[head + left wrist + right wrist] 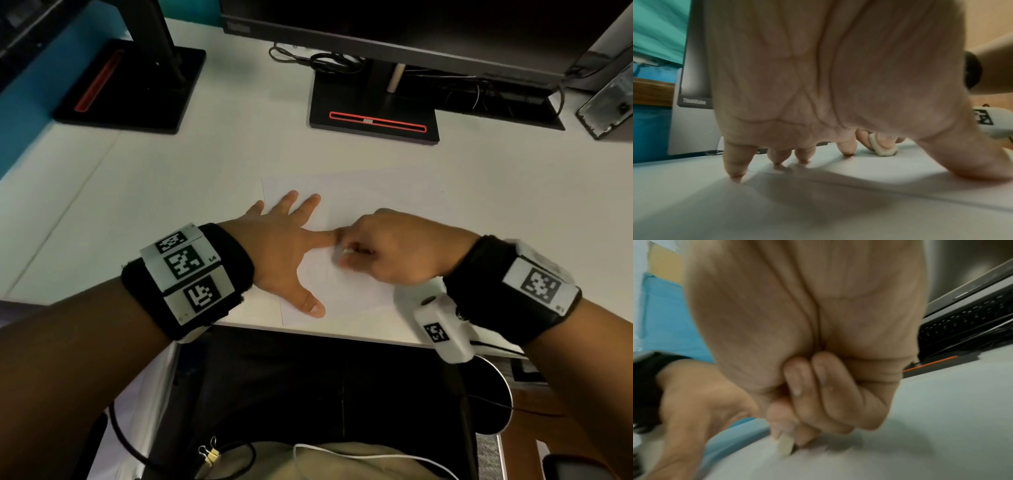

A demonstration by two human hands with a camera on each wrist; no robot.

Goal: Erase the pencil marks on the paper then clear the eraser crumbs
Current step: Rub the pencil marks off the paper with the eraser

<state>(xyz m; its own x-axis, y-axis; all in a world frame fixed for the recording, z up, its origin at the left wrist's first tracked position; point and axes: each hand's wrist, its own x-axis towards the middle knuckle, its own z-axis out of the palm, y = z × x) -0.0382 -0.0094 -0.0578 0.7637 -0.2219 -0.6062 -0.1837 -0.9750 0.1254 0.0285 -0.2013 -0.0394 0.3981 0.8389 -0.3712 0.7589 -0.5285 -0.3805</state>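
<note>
A: What are the hands doing?

B: The left hand (284, 246) lies flat on the paper (363, 192), fingers straight and spread, thumb stretched toward the near edge. The right hand (387, 250) is curled, and its thumb and fingers pinch the eraser (882, 147), whose lower end is pressed on the sheet just beside the left index fingertip.

A: Take me from the biggest thing down.

B: The white worktop (137, 192) carries everything. At its far side stand two dark monitors: one (394, 24) straight ahead on a black base (373, 113) with a red-edged slot, another base (130, 85) to the left. A tangle of black cables (322, 63) lies behind the middle stand, and a grey computer case (609, 99) leans at the far right.

A: And the sheet itself?

B: White, nearly the same tone as the worktop, lying close to the near edge, its left border under the left palm. Any pencil marks are too faint to make out, and I cannot tell whether crumbs lie on it.

A: The eraser?

B: Small, flat, off-white, with rounded corners, held on edge. In the head view only a pale sliver shows between the right fingers.

A: Anything in the way?

B: Both wrists wear black bands with white marker blocks (186, 270), and the left index finger lies right next to the rubbing spot.
</note>
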